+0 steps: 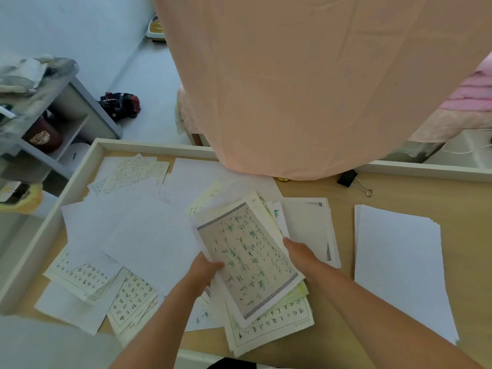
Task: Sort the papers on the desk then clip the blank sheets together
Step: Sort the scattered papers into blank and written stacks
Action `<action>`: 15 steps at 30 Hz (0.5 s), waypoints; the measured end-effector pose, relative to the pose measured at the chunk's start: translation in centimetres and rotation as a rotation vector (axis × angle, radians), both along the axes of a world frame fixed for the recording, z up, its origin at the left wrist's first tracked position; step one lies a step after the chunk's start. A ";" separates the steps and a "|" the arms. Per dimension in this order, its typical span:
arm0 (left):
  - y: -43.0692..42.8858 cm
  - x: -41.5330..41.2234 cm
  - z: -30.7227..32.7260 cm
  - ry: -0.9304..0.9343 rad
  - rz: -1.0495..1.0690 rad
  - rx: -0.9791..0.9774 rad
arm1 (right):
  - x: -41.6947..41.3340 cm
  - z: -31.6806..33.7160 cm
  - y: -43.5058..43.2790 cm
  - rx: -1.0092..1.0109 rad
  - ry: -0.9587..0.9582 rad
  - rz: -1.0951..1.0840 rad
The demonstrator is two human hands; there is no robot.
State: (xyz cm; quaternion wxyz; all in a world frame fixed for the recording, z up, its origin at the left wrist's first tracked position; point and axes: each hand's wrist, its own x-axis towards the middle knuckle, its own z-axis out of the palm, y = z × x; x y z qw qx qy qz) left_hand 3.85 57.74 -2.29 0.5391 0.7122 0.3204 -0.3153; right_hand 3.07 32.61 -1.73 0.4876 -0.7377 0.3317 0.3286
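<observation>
The left hand [206,270] and right hand [298,251] grip a beige paper sheet with green writing [247,262], mid-frame. Blank white paper sheets [399,262] lie stacked at right, a black metal clip [348,178] above them.

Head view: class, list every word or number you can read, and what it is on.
"WEI…": white letters on the dark crumpled bag on the floor; rest unreadable.
Green handwriting on the bordered beige sheet: too blurred to read.
Black characters on the gridded white sheets: too blurred.
</observation>
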 end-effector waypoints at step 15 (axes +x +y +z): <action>1.0 0.2 -0.5 -0.101 0.052 0.063 | 1.1 -0.7 0.5 0.070 -0.184 0.038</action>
